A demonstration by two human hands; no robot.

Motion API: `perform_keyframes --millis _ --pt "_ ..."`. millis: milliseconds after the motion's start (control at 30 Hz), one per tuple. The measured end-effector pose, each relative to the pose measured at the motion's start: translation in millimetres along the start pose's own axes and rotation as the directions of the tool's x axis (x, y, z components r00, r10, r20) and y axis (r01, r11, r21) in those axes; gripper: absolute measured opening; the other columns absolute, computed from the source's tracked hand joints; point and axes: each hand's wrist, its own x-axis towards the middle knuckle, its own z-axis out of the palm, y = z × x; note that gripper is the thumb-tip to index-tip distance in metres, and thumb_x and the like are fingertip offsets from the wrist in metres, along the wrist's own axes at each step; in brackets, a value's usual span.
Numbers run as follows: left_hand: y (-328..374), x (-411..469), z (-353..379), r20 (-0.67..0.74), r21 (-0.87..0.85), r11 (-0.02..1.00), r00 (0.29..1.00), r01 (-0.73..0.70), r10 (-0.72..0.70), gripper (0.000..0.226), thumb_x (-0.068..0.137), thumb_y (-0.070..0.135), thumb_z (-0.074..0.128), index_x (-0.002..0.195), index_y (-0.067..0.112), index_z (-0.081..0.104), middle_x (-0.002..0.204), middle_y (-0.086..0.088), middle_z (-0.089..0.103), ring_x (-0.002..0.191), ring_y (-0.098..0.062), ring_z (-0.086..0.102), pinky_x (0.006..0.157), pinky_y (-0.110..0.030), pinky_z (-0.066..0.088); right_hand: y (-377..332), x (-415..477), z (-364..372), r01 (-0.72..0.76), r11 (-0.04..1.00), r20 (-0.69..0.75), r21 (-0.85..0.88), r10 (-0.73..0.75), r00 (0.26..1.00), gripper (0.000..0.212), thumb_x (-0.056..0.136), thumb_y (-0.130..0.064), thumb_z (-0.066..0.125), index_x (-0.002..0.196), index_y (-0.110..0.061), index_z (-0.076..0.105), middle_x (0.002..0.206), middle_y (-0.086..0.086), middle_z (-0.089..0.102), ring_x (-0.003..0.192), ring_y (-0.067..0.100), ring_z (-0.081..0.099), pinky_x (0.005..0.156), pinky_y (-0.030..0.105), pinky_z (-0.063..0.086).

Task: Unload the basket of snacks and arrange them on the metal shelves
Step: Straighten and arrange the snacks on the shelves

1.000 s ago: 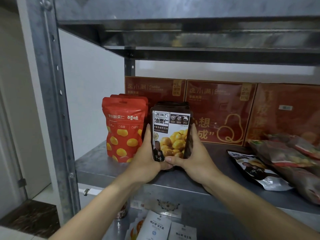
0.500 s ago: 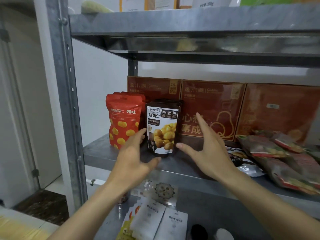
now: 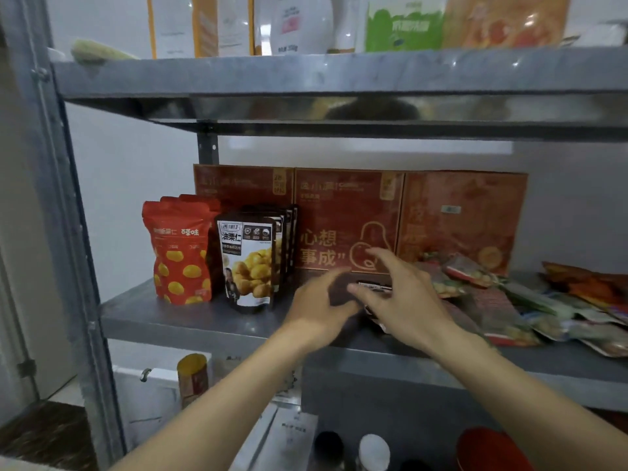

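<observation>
My left hand (image 3: 316,305) and right hand (image 3: 406,300), fingers spread, have let go of the upright dark pouches (image 3: 249,263). They now reach the flat dark pouch (image 3: 373,287), likely the next to stand.

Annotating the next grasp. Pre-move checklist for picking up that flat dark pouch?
1. Pouch lying flat on shelf, partly hidden by hands: ok.
2. Left hand open, empty: ok.
3. Right hand open, fingers spread above pouch: ok.
4. Fingers touching pouch: cannot tell.
5. Standing dark row upright: ok.
6. Bare shelf in front of row: ok.
</observation>
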Motion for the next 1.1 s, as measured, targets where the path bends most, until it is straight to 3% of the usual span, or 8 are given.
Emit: perform_keyframes --millis 100,200,333,533,633,767,933,1100 --pt "4 20 13 0.137 -0.006 0.996 0.986 0.094 -0.092 0.040 0.090 0.035 0.062 0.129 0.032 0.057 0.122 0.013 0.062 0.115 -0.010 0.056 0.099 -0.028 0.045 13 1 3 -0.059 0.998 0.022 0.020 0.058 0.998 0.059 0.092 -0.046 0.063 0.145 -0.028 0.042 0.137 -0.001 0.057 0.127 0.020 0.050 0.096 0.027 0.040" --pt "15 32 23 0.225 -0.181 0.953 0.953 0.244 -0.201 0.011 0.094 0.015 0.057 0.096 0.025 0.061 0.082 0.010 0.062 0.075 -0.005 0.057 0.062 -0.019 0.045 21 2 6 -0.099 0.995 0.006 0.026 0.099 0.995 0.057 0.094 -0.046 0.060 0.144 -0.023 0.044 0.135 0.001 0.059 0.125 0.022 0.052 0.091 0.026 0.040" --pt "21 39 36 0.181 -0.327 0.874 0.931 0.361 -0.317 0.034 0.092 -0.004 0.052 0.068 0.018 0.058 0.048 0.009 0.059 0.049 -0.006 0.053 0.040 -0.013 0.040 24 4 13 -0.119 0.992 0.018 0.038 0.119 0.993 0.058 0.093 -0.048 0.061 0.141 -0.021 0.045 0.131 0.001 0.062 0.120 0.022 0.057 0.096 0.033 0.047" --pt "0 36 31 0.082 -0.441 0.813 0.919 0.381 -0.386 0.035 0.082 -0.017 0.057 0.077 0.017 0.065 0.084 -0.013 0.065 0.069 -0.031 0.065 0.069 -0.045 0.059 19 7 17 -0.156 0.987 0.045 -0.026 0.157 0.987 0.047 0.092 -0.047 0.062 0.128 -0.019 0.053 0.114 0.004 0.064 0.110 0.026 0.058 0.084 0.035 0.045" --pt "-16 27 15 -0.015 -0.398 0.865 0.940 0.306 -0.340 0.046 0.078 -0.014 0.066 0.094 0.029 0.066 0.097 -0.010 0.070 0.091 -0.026 0.067 0.082 -0.035 0.057 14 10 22 -0.193 0.978 0.087 -0.082 0.200 0.976 0.049 0.090 -0.048 0.064 0.127 -0.019 0.051 0.110 0.002 0.061 0.103 0.023 0.055 0.082 0.034 0.044" --pt "-29 7 -6 -0.114 -0.345 0.927 0.974 0.148 -0.198 0.062 0.085 -0.008 0.064 0.123 0.040 0.055 0.069 0.004 0.059 0.074 -0.011 0.058 0.076 -0.023 0.050 5 13 27 -0.198 0.976 0.044 0.093 0.195 0.980 0.061 0.083 -0.038 0.076 0.133 -0.027 0.044 0.121 -0.011 0.058 0.109 0.010 0.055 0.088 0.028 0.043" --pt "-36 -10 -21 -0.132 -0.418 0.907 0.985 0.044 -0.109 0.080 0.086 -0.020 0.054 0.134 0.043 0.043 0.081 -0.006 0.046 0.075 -0.017 0.046 0.068 -0.012 0.050 0 13 36 -0.156 0.929 0.036 0.337 0.153 0.988 0.067 0.072 -0.018 0.087 0.123 -0.039 0.050 0.099 -0.017 0.072 0.091 0.000 0.069 0.089 0.038 0.057" --pt "-49 -19 -35 -0.181 -0.331 0.943 0.982 -0.013 -0.050 0.079 0.089 -0.016 0.050 0.140 0.044 0.044 0.091 -0.003 0.048 0.080 -0.015 0.050 0.084 -0.023 0.051 -17 8 51 -0.092 0.939 -0.040 0.333 0.111 0.993 0.091 0.071 -0.033 0.087 0.146 -0.039 0.035 0.110 -0.017 0.068 0.099 0.006 0.067 0.091 0.039 0.056"
